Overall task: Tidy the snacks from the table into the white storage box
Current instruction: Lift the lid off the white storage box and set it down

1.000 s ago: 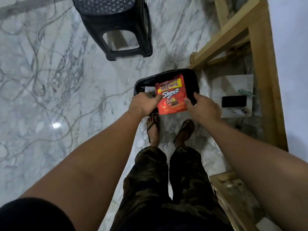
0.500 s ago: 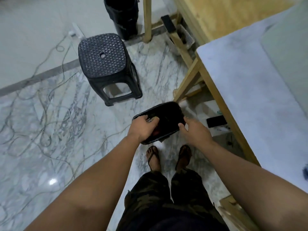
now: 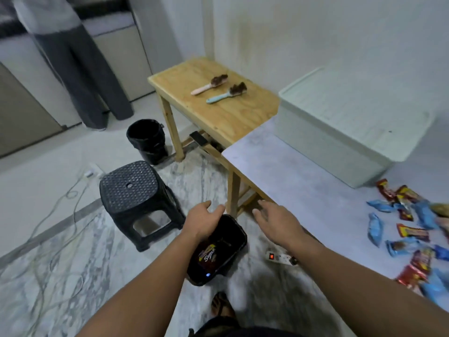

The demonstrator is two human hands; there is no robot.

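Both hands are hanging empty with fingers spread, left hand [image 3: 202, 221] and right hand [image 3: 274, 218] hovering over a black plastic tray [image 3: 220, 251] on the floor, probably readying for the red and blue snack packets [image 3: 410, 229] scattered on the grey table [image 3: 291, 171] beside the lidded white storage box [image 3: 340, 132].

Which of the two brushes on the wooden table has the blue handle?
The brush nearer the white storage box: blue-handled brush. The pink-handled brush lies beyond it.
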